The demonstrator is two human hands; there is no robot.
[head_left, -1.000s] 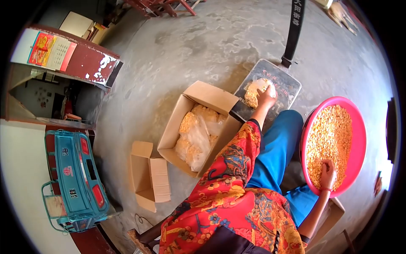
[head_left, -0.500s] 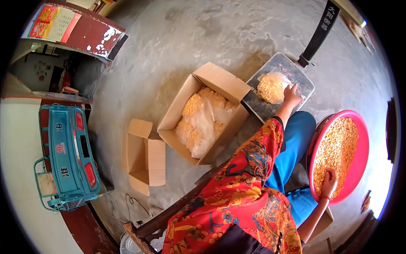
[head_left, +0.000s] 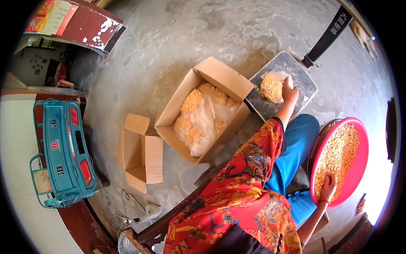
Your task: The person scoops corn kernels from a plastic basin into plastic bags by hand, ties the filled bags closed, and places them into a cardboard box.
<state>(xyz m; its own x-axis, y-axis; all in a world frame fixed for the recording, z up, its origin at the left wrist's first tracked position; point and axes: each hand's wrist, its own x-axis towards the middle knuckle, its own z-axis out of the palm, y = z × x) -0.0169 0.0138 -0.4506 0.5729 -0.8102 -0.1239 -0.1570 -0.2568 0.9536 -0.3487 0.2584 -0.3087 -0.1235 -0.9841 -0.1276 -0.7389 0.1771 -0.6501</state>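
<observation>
A clear plastic bag of yellow corn kernels (head_left: 271, 87) rests on the flat platform of a scale (head_left: 301, 94). My left hand (head_left: 289, 92) is closed on the bag's gathered right side, with the fingertips partly hidden. Down at the right, a pinkish-red basin (head_left: 362, 163) holds a heap of loose kernels (head_left: 338, 148). My right hand (head_left: 329, 187) sits low in this basin over the kernels, its fingers curled together. What those fingers hold, if anything, cannot be made out.
Left of the scale stands an open cardboard box (head_left: 169, 122) with several filled bags (head_left: 195, 127). A smaller open box (head_left: 154, 158) is beside it. The scale's dark post (head_left: 327, 36) rises behind. A teal vehicle part (head_left: 63, 152) is at far left, a fan (head_left: 127, 244) below.
My left hand has closed more firmly on the bag's side, and the bag looks slightly more upright. My right hand stays in the basin. The whole view has shifted a little.
</observation>
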